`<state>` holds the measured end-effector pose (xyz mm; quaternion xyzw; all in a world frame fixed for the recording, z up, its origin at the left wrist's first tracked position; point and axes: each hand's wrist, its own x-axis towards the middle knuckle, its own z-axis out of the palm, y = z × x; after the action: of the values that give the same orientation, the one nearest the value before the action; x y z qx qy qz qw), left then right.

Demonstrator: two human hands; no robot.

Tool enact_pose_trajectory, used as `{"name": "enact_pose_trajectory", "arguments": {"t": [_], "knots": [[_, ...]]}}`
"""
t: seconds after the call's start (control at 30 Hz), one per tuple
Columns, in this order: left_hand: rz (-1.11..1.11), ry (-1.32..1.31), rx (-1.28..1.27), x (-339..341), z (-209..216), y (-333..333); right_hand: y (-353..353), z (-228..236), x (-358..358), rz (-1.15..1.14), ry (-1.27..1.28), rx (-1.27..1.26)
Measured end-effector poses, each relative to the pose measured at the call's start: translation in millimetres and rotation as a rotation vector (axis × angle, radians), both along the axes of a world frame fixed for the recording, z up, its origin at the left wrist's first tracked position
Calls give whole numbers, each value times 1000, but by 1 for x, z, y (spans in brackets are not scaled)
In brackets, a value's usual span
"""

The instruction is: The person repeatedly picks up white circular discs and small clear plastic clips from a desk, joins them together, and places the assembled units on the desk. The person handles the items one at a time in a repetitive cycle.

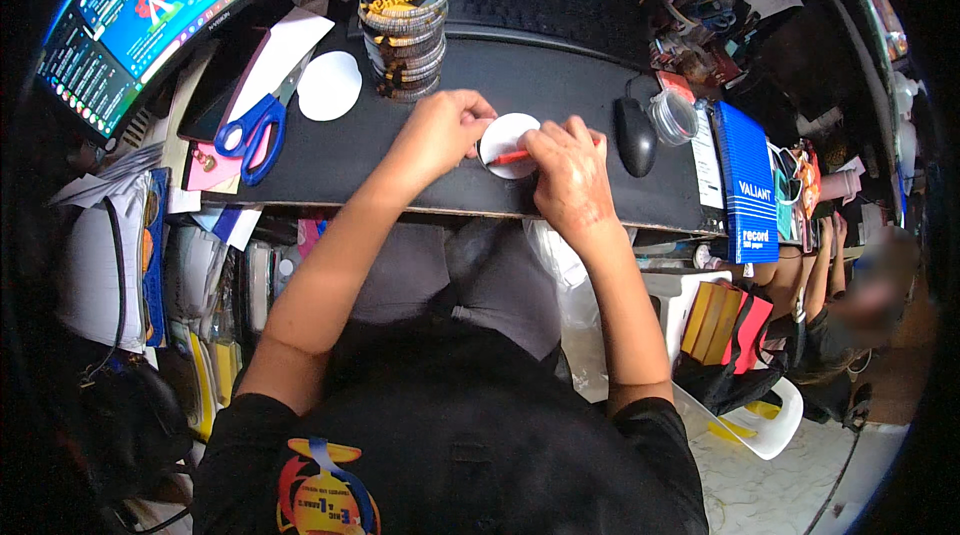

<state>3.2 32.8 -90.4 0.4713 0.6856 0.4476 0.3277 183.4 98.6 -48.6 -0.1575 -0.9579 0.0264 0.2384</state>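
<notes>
Above the desk's front edge, my left hand [447, 135] pinches the left rim of a round white disc [511, 127]. My right hand [572, 175] is closed around a slim red pen-like tool [508, 156], which lies across the disc's face. Fingers hide the tool's far end and part of the disc's right side. Behind my hands stands a tall stack of round discs [405, 35] with a printed black and gold top. To its left lies another white paper circle [330, 86], beside blue-handled scissors [262, 133].
A black mouse [636, 135] sits right of my hands, with a clear round container [673, 117] and a blue record book [750, 205] beyond. A keyboard [510, 10] and monitors line the back. Papers crowd the left. Another person's arms [822, 260] show at far right.
</notes>
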Motion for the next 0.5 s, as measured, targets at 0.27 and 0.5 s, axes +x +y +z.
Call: {"name": "enact_pose_trajectory", "arguments": {"t": [0.27,0.5], "knots": [[-38,454,35,9,7,4,4,2,3,50,-41,-39],[134,358,88,8,5,4,8,12,-4,83,-133,-90]]}}
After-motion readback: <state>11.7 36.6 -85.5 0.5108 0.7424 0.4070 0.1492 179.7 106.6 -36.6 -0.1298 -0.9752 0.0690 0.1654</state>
